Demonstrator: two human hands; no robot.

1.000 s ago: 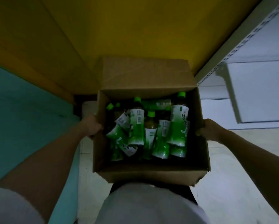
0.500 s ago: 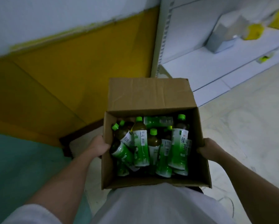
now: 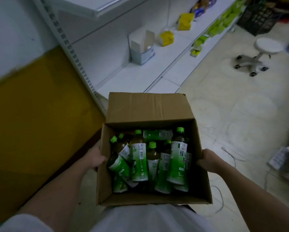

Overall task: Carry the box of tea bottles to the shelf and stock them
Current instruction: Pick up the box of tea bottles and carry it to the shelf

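Note:
An open cardboard box (image 3: 148,108) is held in front of my body, its far flap standing up. Inside lie several green-capped tea bottles (image 3: 177,158) with green and white labels, some upright, some tipped over. My left hand (image 3: 95,159) grips the box's left wall, fingers hooked over the rim. On the opposite wall my right hand (image 3: 207,160) holds the outside. A white shelf (image 3: 110,52) runs away ahead and to the left, its lowest board mostly bare near me.
On the shelf stand an opened white carton (image 3: 141,47) and yellow packets (image 3: 167,37), with green goods farther along. A white rolling stool (image 3: 257,56) stands on the tiled floor at the right. A yellow wall panel (image 3: 36,114) is at my left. Cables lie on the floor.
My view has swung right from the yellow wall toward the shelf aisle. The shelf, its goods and the stool have come into sight. Both hands keep the same grip on the box.

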